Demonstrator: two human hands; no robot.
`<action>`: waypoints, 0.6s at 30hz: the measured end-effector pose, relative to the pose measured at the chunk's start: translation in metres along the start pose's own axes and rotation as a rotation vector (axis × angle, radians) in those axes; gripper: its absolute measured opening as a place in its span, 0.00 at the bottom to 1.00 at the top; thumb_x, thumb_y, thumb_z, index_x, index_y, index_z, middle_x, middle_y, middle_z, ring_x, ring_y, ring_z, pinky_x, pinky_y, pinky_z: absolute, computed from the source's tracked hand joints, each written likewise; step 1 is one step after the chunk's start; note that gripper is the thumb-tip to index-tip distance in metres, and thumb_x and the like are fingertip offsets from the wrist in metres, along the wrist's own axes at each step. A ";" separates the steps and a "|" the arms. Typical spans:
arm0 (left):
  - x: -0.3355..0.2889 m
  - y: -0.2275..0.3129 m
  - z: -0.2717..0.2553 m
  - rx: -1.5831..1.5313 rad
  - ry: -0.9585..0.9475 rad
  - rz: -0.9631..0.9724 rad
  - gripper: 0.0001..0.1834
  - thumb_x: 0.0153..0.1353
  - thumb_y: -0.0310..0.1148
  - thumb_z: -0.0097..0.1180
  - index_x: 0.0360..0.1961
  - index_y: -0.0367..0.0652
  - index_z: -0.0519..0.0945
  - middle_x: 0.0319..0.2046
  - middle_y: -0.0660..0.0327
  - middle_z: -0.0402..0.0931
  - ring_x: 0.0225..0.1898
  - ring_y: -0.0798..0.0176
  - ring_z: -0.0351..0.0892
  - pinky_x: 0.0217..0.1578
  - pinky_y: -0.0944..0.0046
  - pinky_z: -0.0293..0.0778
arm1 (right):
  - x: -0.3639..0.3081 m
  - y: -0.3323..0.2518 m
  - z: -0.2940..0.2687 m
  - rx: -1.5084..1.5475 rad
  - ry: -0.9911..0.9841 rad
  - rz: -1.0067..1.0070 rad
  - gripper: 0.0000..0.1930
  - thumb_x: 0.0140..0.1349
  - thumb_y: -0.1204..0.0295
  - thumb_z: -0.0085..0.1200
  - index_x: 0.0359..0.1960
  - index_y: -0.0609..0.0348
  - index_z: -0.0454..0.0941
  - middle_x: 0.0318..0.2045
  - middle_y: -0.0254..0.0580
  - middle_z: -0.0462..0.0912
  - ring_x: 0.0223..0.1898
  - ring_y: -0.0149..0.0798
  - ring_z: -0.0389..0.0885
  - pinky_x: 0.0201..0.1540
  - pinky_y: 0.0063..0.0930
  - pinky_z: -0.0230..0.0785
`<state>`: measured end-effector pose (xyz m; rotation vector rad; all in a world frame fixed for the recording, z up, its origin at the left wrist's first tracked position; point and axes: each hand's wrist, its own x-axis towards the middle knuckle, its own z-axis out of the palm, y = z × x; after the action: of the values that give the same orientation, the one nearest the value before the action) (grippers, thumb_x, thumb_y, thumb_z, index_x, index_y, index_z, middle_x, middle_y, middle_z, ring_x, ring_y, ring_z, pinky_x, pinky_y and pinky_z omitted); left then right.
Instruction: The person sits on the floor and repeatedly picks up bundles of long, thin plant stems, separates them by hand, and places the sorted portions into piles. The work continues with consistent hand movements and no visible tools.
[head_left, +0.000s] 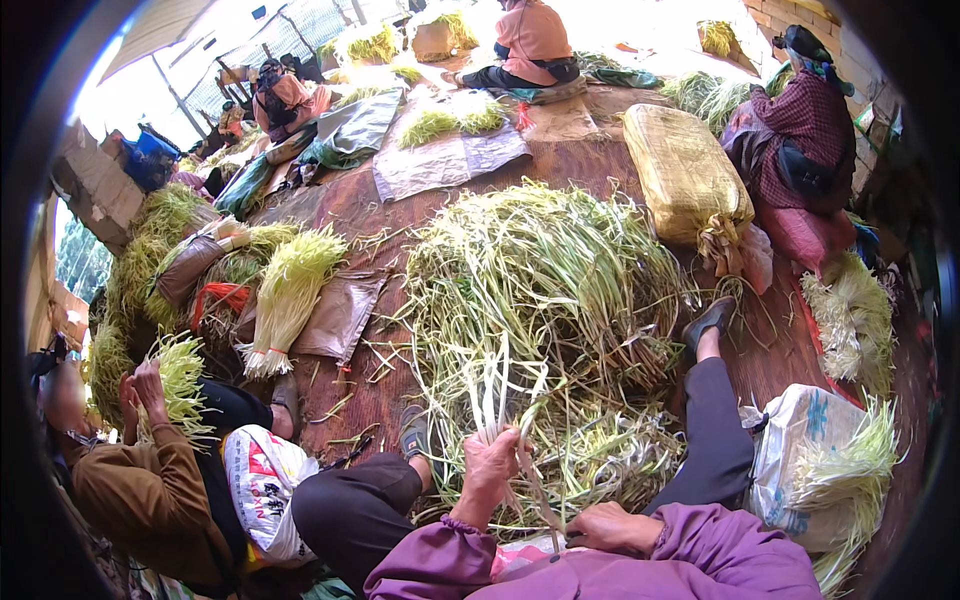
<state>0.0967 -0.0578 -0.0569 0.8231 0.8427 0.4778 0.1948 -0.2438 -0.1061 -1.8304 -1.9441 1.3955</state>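
Note:
My left hand (489, 466) is closed around a few pale stalks (490, 395) of a long, narrow-leaved green like garlic chives. Their whitish ends point away from me, toward a large loose heap (540, 270) of the same greens between my legs. Close to my lap, my right hand (612, 528) has its fingers curled. A limp, brownish leaf strip (540, 495) hangs from beside the left hand down near the right fingertips. Whether those fingertips pinch it, I cannot tell. Trimmed, withered leaves (610, 460) lie in the nearer part of the heap.
Tied pale-green bundles (295, 295) lie at left on brown sheeting. A co-worker (150, 490) sits close at my left, holding greens. On my right is a white sack (810, 455) with greens on it. Beyond the heap stands a yellow wrapped bale (688, 170); other people sit farther off.

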 end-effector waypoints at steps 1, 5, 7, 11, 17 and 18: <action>0.001 0.001 -0.001 -0.034 -0.040 -0.033 0.05 0.54 0.28 0.51 0.27 0.38 0.75 0.15 0.63 0.73 0.09 0.77 0.62 0.09 0.77 0.54 | 0.001 0.005 -0.009 0.047 -0.100 0.080 0.20 0.53 0.52 0.49 0.39 0.52 0.77 0.28 0.47 0.78 0.27 0.50 0.76 0.31 0.41 0.67; -0.002 -0.001 -0.006 -0.069 -0.172 -0.172 0.07 0.54 0.31 0.50 0.28 0.38 0.74 0.16 0.63 0.73 0.08 0.76 0.61 0.10 0.75 0.56 | 0.032 0.021 -0.056 0.821 0.299 0.005 0.14 0.59 0.62 0.48 0.40 0.57 0.76 0.25 0.32 0.76 0.24 0.26 0.71 0.26 0.19 0.62; -0.002 -0.001 -0.007 -0.061 -0.201 -0.201 0.09 0.53 0.33 0.50 0.30 0.38 0.74 0.18 0.63 0.73 0.10 0.75 0.64 0.11 0.75 0.60 | 0.048 0.012 -0.073 1.266 0.358 -0.169 0.14 0.60 0.65 0.48 0.42 0.61 0.73 0.26 0.27 0.74 0.22 0.19 0.64 0.24 0.13 0.57; -0.010 0.007 -0.001 -0.110 -0.154 -0.204 0.07 0.54 0.29 0.48 0.32 0.37 0.74 0.17 0.64 0.72 0.10 0.76 0.63 0.11 0.76 0.58 | 0.061 -0.008 -0.088 1.549 0.263 -0.204 0.11 0.58 0.67 0.51 0.39 0.59 0.73 0.26 0.26 0.76 0.21 0.17 0.64 0.24 0.12 0.59; -0.011 0.015 -0.008 0.242 0.055 -0.018 0.10 0.54 0.34 0.52 0.31 0.38 0.75 0.14 0.68 0.68 0.10 0.77 0.61 0.10 0.76 0.57 | 0.065 -0.014 -0.099 1.407 0.477 -0.286 0.09 0.56 0.70 0.53 0.36 0.60 0.76 0.28 0.30 0.78 0.26 0.20 0.71 0.28 0.14 0.64; -0.010 0.018 -0.011 0.357 0.086 0.057 0.11 0.55 0.36 0.53 0.30 0.38 0.75 0.14 0.69 0.67 0.10 0.78 0.60 0.10 0.76 0.56 | 0.066 -0.014 -0.104 1.321 0.520 -0.285 0.09 0.56 0.70 0.53 0.36 0.60 0.76 0.29 0.31 0.78 0.26 0.21 0.72 0.28 0.15 0.65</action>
<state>0.0804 -0.0488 -0.0425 1.1635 1.0026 0.4205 0.2349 -0.1323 -0.0696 -1.0114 -0.6116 1.3362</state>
